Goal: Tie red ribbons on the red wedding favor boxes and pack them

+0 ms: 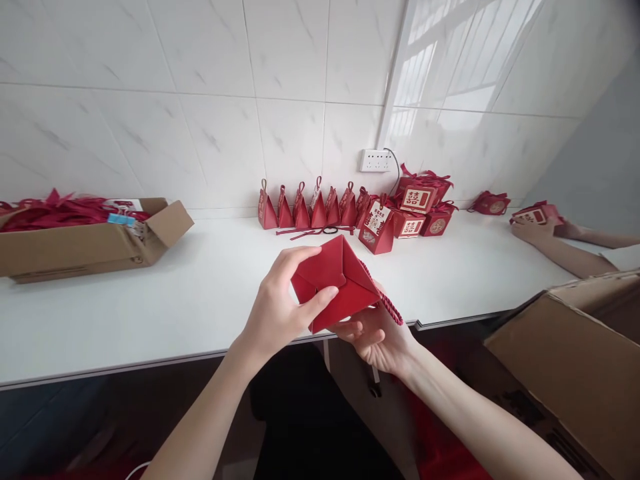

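Note:
A red folded paper gift box [336, 280] is held above the front edge of the white table, tilted so that its side with overlapping flaps faces me. My left hand [287, 290] grips it from the left, thumb across the near face and fingers along the upper edge. Under its right corner is my right hand [377, 337], palm up, fingers curled and partly apart; the box hides some of them, so whether it grips cannot be told. A twisted dark red cord handle [391, 308] hangs from the box beside my right wrist.
Along the wall stand several red triangular boxes [300, 210], with a ribbon before them and stacked red boxes [417, 200] to their right. An open carton of ribbons [85, 250] sits left. At right, another person's hands [533, 227] hold a red box above a large carton [570, 360].

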{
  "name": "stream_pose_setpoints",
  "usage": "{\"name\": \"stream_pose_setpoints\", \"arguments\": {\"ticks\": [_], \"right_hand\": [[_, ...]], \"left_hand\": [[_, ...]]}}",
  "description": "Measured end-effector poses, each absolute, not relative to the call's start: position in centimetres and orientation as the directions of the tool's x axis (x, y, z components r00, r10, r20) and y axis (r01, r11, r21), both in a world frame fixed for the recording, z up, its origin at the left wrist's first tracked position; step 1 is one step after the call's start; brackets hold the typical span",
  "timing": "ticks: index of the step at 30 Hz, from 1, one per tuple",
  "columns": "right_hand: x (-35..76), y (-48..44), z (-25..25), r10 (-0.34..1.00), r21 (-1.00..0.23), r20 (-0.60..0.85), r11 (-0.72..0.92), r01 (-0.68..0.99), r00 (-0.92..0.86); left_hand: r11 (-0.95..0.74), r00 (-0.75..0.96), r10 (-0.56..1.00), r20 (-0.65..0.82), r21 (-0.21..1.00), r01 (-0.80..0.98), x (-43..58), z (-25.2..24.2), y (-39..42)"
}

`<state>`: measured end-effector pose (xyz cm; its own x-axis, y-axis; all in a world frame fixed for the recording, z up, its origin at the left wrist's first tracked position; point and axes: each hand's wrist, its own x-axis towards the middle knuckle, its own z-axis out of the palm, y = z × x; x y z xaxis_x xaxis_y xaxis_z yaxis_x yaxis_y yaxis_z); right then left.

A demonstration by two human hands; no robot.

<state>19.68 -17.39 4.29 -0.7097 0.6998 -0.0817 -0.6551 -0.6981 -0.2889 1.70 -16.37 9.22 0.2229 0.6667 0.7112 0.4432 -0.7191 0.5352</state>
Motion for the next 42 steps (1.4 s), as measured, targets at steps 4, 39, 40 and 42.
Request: {"name": "stream_pose_setpoints", "arguments": {"ticks": [4, 39, 40, 42], "right_hand": [[19.8, -17.4, 4.3, 0.661, -0.319, -0.054, -0.722, -0.614, -0.749], [21.0, -17.3, 4.4, 0.814, -0.395, -0.073, -0.554, -0.733, -0.576], [21.0, -17.3, 4.4, 0.819, -0.407, -0.079, -0.547, -0.732, -0.568], [20.9, -17.2, 4.5, 0.831, -0.417, -0.088, -0.532, -0.737, -0.55]], "left_hand": [[-0.656, 0.152, 0.726, 0.67, 0.611, 0.442, 1.6, 9.1, -16.6], [-0.707, 0.219, 0.265, 0.939, 0.035, 0.706, 4.0, 6.9, -18.6], [-0.681, 0.25, 0.284, 0.926, 0.011, 0.732, 4.1, 6.8, -18.8], [-0.653, 0.286, 0.335, 0.898, 0.003, 0.758, 4.3, 6.7, -19.1]]}}
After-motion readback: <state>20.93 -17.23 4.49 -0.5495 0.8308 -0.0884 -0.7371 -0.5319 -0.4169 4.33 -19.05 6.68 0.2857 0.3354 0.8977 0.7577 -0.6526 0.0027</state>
